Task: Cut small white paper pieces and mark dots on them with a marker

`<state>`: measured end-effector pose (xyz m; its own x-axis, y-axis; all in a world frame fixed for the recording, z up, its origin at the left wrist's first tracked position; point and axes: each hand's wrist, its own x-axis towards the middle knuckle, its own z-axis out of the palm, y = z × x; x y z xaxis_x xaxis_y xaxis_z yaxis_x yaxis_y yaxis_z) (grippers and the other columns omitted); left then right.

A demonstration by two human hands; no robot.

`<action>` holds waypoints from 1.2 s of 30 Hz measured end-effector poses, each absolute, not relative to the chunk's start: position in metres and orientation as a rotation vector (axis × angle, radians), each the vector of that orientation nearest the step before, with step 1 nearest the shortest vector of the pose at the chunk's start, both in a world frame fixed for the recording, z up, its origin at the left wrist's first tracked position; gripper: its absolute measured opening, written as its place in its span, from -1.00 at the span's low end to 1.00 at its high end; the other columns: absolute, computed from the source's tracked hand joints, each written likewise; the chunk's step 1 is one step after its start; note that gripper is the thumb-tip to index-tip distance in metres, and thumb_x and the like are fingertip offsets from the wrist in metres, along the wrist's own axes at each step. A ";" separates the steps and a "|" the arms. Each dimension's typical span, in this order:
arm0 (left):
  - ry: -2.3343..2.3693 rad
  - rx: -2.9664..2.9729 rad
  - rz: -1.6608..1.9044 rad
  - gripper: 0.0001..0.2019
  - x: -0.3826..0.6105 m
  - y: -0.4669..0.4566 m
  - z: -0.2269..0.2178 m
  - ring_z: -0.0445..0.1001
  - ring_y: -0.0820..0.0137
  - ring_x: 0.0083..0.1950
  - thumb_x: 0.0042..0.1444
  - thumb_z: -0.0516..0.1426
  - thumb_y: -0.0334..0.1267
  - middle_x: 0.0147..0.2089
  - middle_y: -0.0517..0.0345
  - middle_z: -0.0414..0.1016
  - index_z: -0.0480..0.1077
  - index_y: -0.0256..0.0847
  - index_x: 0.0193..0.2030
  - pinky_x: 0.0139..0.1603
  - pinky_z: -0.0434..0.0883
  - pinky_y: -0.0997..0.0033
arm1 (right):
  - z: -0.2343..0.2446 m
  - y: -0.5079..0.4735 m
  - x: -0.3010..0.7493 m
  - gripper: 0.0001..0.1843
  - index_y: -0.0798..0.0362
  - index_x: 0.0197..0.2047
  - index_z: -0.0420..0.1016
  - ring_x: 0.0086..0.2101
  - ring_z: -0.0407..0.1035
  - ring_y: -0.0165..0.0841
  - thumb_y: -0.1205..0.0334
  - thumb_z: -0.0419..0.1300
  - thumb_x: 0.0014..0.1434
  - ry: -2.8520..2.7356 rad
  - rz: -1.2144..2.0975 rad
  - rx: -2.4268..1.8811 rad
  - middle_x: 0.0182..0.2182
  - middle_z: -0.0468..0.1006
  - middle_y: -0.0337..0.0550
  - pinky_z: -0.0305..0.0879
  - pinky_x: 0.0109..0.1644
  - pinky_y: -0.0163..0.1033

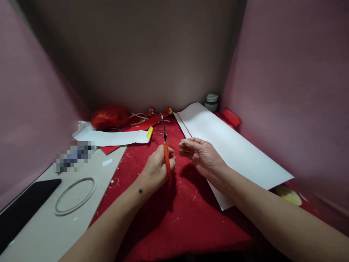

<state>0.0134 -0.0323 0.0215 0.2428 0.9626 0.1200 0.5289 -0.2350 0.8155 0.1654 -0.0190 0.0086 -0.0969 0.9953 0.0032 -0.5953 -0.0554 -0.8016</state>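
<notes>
My left hand is closed around the orange handles of a pair of scissors, whose dark blades point up and away from me. The blades look closed together. To the right, my right hand pinches a small white piece of paper between thumb and fingers. The scissors and the paper piece are apart. Beneath my right forearm lies a large white sheet of paper, its far end curling up. Scraps and thin strips are scattered over the red cloth under both hands.
On the left, a pale board carries a white ring and a black flat object. Behind it lie a white paper strip with a yellow end and a red plastic bag. A lidded jar stands at the back right; walls enclose the sides.
</notes>
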 end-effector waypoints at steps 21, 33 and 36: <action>1.792 2.309 0.243 -0.92 0.040 -0.051 0.018 0.51 0.10 -0.26 0.11 -0.10 -0.37 -0.30 -0.04 0.43 0.08 -0.20 -0.23 -0.41 0.25 0.30 | 0.028 -0.029 0.150 -0.88 0.12 -0.37 0.50 -0.36 0.49 -0.38 0.47 0.16 0.11 -0.226 1.654 -0.476 -0.39 0.60 -0.19 0.34 -0.15 -0.28; 1.767 2.264 0.241 -0.92 0.040 -0.050 0.018 0.51 0.09 -0.29 0.15 -0.13 -0.35 -0.31 -0.04 0.44 0.07 -0.20 -0.21 -0.43 0.24 0.29 | 0.023 -0.029 0.146 -0.90 0.13 -0.40 0.51 -0.36 0.47 -0.41 0.48 0.19 0.07 -0.201 1.644 -0.463 -0.43 0.60 -0.17 0.32 -0.06 -0.28; 1.747 2.262 0.258 -0.94 0.040 -0.049 0.016 0.50 0.10 -0.30 0.16 -0.13 -0.33 -0.29 -0.04 0.43 0.07 -0.19 -0.22 -0.43 0.25 0.30 | 0.022 -0.029 0.145 -0.91 0.14 -0.40 0.51 -0.35 0.47 -0.43 0.48 0.21 0.05 -0.198 1.635 -0.485 -0.42 0.60 -0.18 0.31 -0.08 -0.32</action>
<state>0.0398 -0.0492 0.0158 0.2564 0.9663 -0.0239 0.9180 -0.2357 0.3189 0.1450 -0.0294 0.0225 -0.0541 0.9795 -0.1941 -0.9047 -0.1303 -0.4055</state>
